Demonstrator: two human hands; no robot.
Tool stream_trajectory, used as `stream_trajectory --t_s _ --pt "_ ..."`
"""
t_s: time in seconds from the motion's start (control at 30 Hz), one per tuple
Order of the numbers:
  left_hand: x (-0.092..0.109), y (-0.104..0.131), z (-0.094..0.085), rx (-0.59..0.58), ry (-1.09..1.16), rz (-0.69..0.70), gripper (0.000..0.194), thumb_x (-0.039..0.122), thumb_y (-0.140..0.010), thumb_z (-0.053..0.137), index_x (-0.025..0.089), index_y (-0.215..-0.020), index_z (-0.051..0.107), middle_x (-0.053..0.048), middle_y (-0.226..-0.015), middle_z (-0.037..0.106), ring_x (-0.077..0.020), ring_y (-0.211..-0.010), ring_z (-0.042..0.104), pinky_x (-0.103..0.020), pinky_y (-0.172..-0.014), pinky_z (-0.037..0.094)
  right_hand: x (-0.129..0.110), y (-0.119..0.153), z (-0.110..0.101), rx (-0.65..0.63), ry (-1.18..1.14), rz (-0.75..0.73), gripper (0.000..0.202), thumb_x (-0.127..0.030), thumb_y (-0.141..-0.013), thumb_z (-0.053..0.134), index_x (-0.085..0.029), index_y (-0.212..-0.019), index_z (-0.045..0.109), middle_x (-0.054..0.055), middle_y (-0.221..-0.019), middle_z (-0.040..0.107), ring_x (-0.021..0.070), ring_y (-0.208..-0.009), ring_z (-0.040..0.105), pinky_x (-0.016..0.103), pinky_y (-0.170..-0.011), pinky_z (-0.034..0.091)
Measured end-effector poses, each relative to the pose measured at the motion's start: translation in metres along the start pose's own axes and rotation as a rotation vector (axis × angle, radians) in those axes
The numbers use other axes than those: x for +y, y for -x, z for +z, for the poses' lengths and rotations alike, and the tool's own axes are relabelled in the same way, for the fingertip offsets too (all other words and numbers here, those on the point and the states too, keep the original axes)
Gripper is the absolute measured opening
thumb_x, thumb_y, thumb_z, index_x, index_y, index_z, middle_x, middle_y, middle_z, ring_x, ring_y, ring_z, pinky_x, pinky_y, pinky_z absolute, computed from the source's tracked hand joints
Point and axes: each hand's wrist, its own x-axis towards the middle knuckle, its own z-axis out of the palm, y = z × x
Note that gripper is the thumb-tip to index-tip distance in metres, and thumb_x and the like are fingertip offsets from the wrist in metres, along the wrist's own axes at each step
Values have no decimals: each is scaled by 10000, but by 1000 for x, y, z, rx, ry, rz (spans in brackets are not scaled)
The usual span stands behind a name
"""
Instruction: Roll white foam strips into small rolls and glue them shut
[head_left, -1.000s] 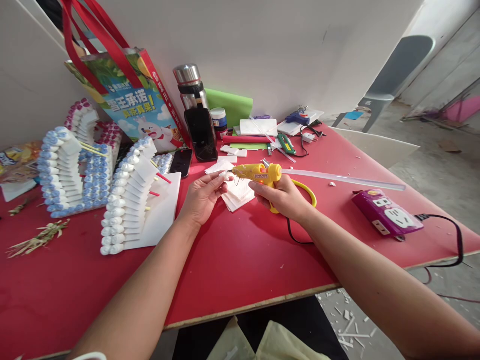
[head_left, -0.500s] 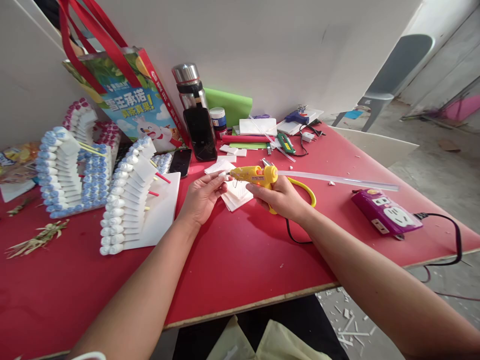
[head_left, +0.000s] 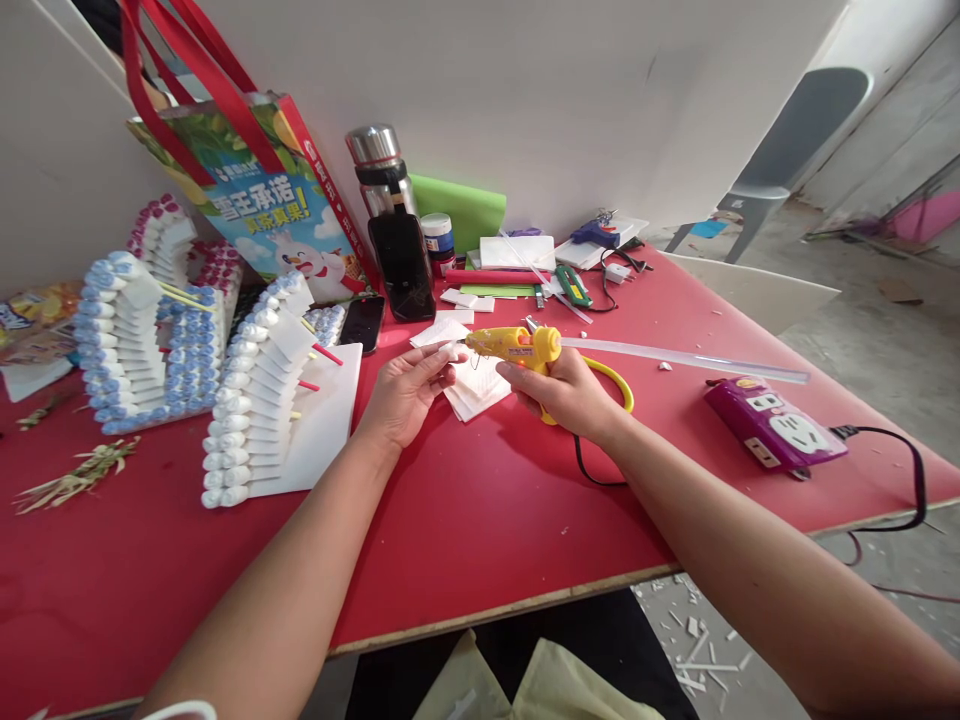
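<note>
My right hand is wrapped round the handle of a yellow glue gun, with a long clear glue stick coming out of its back end. The gun's nozzle points left, close to the fingertips of my left hand. Those fingers pinch a small white piece, mostly hidden by them. Below the gun lie stacked white sheets on the red table. To the left stands a curved structure of white rolls and thin white plates on a white board.
Behind my hands stand a steel bottle, a leaning black phone and a patterned bag. A blue-and-white roll structure is at left. A purple power strip with a black cord lies at right, near the table edge.
The glue gun and my right hand have shifted slightly right, so the nozzle is a little farther from my left fingertips. My left hand has hardly moved.
</note>
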Motion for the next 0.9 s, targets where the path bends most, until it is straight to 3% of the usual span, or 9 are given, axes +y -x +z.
stream_trajectory --t_s 0.37,0.63,0.9 --pt "-4 -3 -3 -18 17 6 255 269 -743 821 130 -951 775 -90 -929 737 -89 -682 594 -264 -735 501 -1 -1 3 -20 -36 7 397 -488 -894 618 -180 -665 513 -35 -516 483 76 -429 421 231 -419 333" --pt "-1 -1 -1 7 15 -9 261 262 -716 835 125 -929 774 -103 -938 742 -91 -674 589 -268 -736 507 2 0 0 18 29 20 500 -543 -907 580 -178 -580 479 -15 -495 495 84 -435 435 246 -442 334" --pt "-3 -2 -4 -15 22 6 240 259 -749 814 130 -948 770 -85 -913 734 -95 -689 593 -266 -739 498 1 -1 3 -23 -18 24 434 -509 -889 618 -183 -631 491 -31 -506 487 79 -428 421 236 -424 334"
